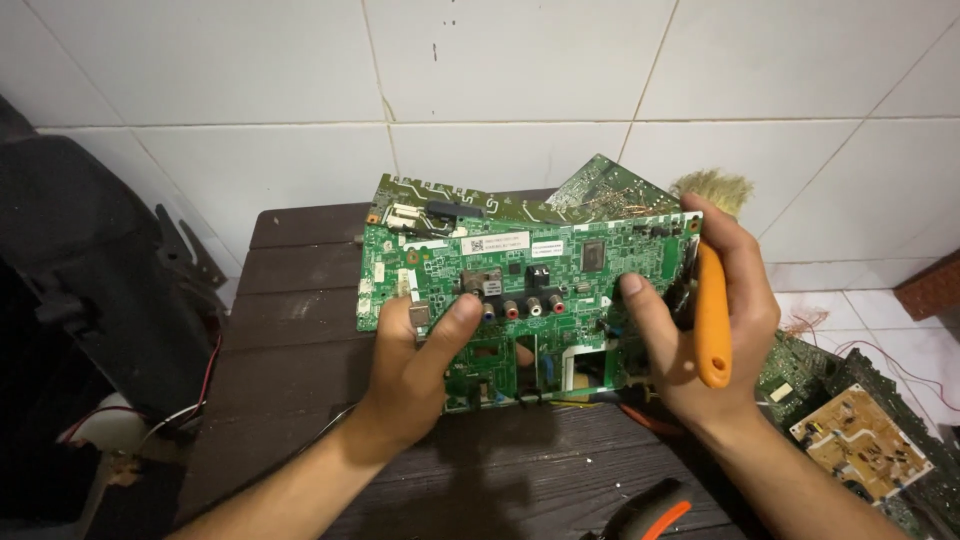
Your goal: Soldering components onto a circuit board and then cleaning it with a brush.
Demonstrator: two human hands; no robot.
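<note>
— Green circuit board (530,275), held up flat between both hands (420,350) over the dark wooden table (290,300). How would you say it handles?

— Light and stiff, I'd judge, a thin rigid sheet. Fragile on its face, though: it is crowded with small parts, a row of round coloured sockets near the middle, a black chip and white labels. Best taken by its bare edges, not by the parts.

— And the grip now?

— The left hand is closed on the lower left edge, thumb pressed on the face beside the sockets. The right hand (700,320) pinches the right side with its thumb on the face, and the same hand also clamps an orange-handled brush (712,320) against the palm; its pale bristles (712,187) stick up past the board's top corner.

— What lies behind it?

— More green boards (600,190) stacked on the table just beyond, their edges showing above the held one. The table is slatted, with a rough, worn grain.

— And around?

— White wall tiles (500,60) behind. To the right, on a lower tiled surface, a tan board (860,440) on a pile of other boards with thin loose wires. On the left a black plastic casing (90,260). At the bottom edge, a black and orange tool (645,515), only partly in view.
</note>
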